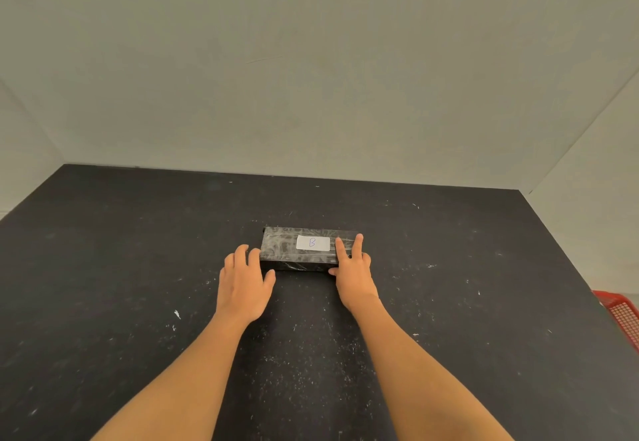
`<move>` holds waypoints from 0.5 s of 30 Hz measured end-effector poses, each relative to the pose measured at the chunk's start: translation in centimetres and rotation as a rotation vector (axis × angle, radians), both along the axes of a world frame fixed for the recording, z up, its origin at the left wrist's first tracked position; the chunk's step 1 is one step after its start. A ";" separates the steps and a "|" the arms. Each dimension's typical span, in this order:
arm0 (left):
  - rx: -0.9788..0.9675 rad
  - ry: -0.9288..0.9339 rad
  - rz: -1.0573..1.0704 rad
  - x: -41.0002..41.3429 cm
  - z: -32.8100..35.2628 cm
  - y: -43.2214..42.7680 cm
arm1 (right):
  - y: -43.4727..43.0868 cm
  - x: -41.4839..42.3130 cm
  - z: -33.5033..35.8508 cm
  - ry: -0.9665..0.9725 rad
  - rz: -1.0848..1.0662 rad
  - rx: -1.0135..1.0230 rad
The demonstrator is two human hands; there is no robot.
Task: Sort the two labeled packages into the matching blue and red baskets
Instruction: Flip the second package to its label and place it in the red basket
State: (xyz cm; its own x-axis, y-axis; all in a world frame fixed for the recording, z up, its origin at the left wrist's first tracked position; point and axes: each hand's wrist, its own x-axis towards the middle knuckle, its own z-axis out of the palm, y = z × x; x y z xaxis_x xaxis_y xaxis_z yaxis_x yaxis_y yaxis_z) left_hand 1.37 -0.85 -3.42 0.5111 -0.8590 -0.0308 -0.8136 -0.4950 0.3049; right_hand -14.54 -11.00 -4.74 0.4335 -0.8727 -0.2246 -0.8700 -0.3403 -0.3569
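A black package (287,250) wrapped in clear film lies flat in the middle of the dark table (121,285), with a white label marked "B" on its top. My right hand (352,271) is on its right end, two fingers lying over the top and the thumb against the front face. At the package's left end is my left hand (243,279), fingers apart and touching the side. A corner of the red basket (622,316) shows past the table's right edge. No blue basket and no second package are in view.
Pale walls close in the table at the back and on both sides. The table top is scuffed with white specks. The red basket sits lower than the table, off its right edge.
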 end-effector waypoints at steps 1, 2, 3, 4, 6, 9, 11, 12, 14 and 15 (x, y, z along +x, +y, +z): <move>0.002 -0.002 0.007 0.0 0.1 0.2 | 0.1 -0.2 0.0 0.007 0.003 -0.020; 0.005 -0.003 0.012 0.0 0.2 0.3 | 0.1 -0.6 -0.1 0.013 0.006 -0.044; 0.007 -0.002 0.016 -0.1 0.4 0.4 | 0.1 -1.0 -0.1 0.014 0.009 -0.067; 0.009 -0.001 0.018 -0.2 0.5 0.4 | 0.2 -1.4 0.0 0.008 0.008 -0.085; 0.014 0.005 0.016 -0.6 0.9 0.2 | 0.1 -2.5 0.1 -0.004 -0.001 -0.116; 0.018 0.026 0.007 -1.6 1.3 -0.3 | -0.3 -4.4 0.6 0.015 -0.017 -0.158; 0.025 0.038 -0.017 -2.7 1.6 -0.9 | -0.8 -5.9 1.1 -0.002 -0.048 -0.159; 0.032 0.043 -0.032 -3.4 1.7 -1.2 | -1.0 -6.6 1.3 -0.010 -0.061 -0.163; 0.045 0.046 -0.064 -4.8 1.9 -2.0 | -1.6 -8.3 1.7 -0.017 -0.075 -0.181; 0.046 0.046 -0.080 -5.5 1.9 -2.4 | -1.9 -9.3 1.8 -0.019 -0.077 -0.190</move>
State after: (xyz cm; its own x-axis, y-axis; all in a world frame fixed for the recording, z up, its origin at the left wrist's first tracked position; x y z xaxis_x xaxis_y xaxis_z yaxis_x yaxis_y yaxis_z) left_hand -4.15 -3.29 -1.52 0.4382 -0.8940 -0.0933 -0.8367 -0.4436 0.3211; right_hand -23.82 -12.94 -2.93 0.3669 -0.9292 -0.0448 -0.8896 -0.3363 -0.3091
